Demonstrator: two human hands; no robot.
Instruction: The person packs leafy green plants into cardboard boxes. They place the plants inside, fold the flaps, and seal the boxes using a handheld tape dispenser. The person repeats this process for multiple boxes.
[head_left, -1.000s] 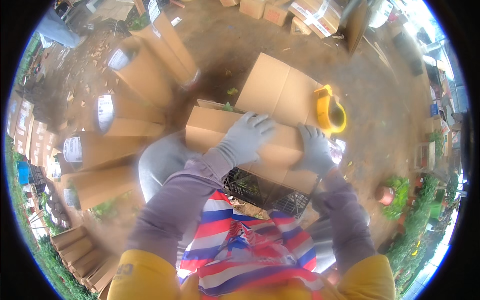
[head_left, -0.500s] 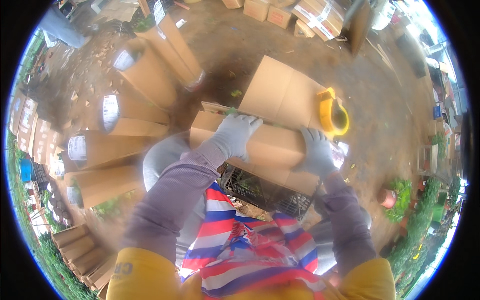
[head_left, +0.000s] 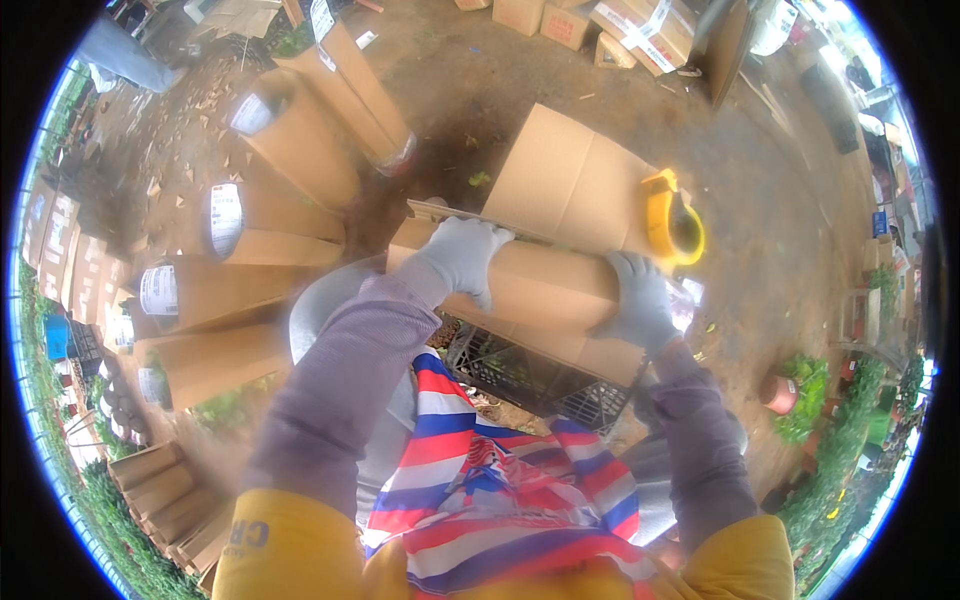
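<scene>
**Gloved hands on a folded carton over a crate, outdoor dirt yard**

Setting: bare brown dirt ground (head_left: 470, 130) in the open air, littered with cardboard and edged by green plants. Both hands wear light grey knit gloves and lie well apart on one long folded brown cardboard carton (head_left: 540, 290), which sits crosswise in front of the person. The left hand (head_left: 462, 258) lies over the carton's left end, fingers curled over its top edge. The right hand (head_left: 638, 300) is pressed flat on the carton's right part, fingers spread; whether either hand truly clamps the board cannot be told. Grey-purple sleeves run back from both hands to yellow shoulders at the lower edge.

The carton rests on a black plastic lattice crate (head_left: 530, 375), whose grid shows just below it. Below the crate hangs a red, white and blue striped cloth (head_left: 480, 480) against the person's front. Behind the carton, a flat sheet of brown cardboard (head_left: 570, 175) lies on the ground. A yellow tape dispenser (head_left: 672, 220) sits at that sheet's right edge, just beyond the right hand.

To the left stand several tall brown cardboard cartons with white labels (head_left: 240, 240), leaning in a row. Small brown boxes (head_left: 620, 25) lie at the far edge. A terracotta flowerpot (head_left: 778, 392) stands among low green plants (head_left: 810, 395) to the right.
</scene>
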